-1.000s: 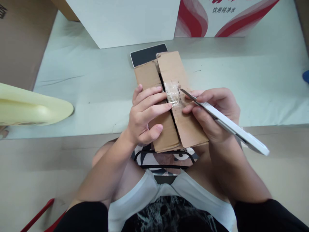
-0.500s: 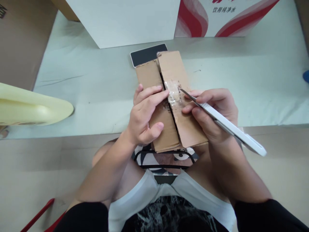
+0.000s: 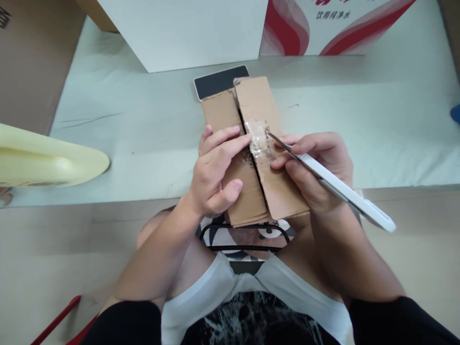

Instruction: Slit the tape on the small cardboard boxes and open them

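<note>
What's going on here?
A person is handling a small cardboard box. The left hand lies spread on it, while the right hand grips a white utility knife, blade out. The blade's tip is by the clear tape on the right-hand flap; whether it touches is hard to tell. A dark gap runs between the flaps. Behind the box, a dark flat panel lies on the table.

– How does the left hand [image 3: 217, 170] sit?
– Palm down, fingers [image 3: 230, 149] extended toward the right hand [image 3: 323, 165], left thumb [image 3: 230, 192] set apart below them.
– And the right?
– Curled in a pinch, right thumb [image 3: 300, 171] opposing the forefinger [image 3: 318, 139].
– The arms?
– Left forearm [image 3: 158, 247] and right forearm [image 3: 350, 254] slant inward, behind the fingers; the hands stay apart
</note>
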### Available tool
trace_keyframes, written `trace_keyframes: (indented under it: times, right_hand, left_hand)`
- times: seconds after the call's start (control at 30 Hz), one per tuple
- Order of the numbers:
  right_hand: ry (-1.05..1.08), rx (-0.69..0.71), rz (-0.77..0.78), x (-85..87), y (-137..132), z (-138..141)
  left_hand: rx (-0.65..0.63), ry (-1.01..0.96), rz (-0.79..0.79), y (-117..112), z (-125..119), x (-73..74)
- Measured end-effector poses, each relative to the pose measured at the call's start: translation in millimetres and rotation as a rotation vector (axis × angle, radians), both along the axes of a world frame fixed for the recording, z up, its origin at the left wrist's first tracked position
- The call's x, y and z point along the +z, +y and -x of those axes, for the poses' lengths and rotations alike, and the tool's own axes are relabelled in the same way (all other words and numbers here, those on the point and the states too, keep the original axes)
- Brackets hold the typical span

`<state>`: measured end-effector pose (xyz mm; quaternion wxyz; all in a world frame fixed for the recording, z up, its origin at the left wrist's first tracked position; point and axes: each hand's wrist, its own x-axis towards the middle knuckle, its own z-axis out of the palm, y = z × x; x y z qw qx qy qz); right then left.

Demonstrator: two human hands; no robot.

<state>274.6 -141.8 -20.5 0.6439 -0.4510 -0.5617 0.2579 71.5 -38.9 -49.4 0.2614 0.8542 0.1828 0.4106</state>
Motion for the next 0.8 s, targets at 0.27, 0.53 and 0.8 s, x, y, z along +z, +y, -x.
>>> trace_keyframes:
  times: [0.27,0.53,0.8]
  right_hand:
    - [0.007,-0.096,-0.142,-3.3,5.3,3.7]
    - [0.109,-0.582,0.013,-26.6,18.7,-27.7]
    - [0.122,-0.538,0.320,-67.6,30.4,-49.3]
  left_hand:
    - [-0.073,-0.100,-0.064,2.1,-5.0,-7.0]
    - [0.013,-0.153,-0.041,22.0,4.5,-23.7]
    - [0.319,-0.542,0.747,51.9,5.7,-62.2]
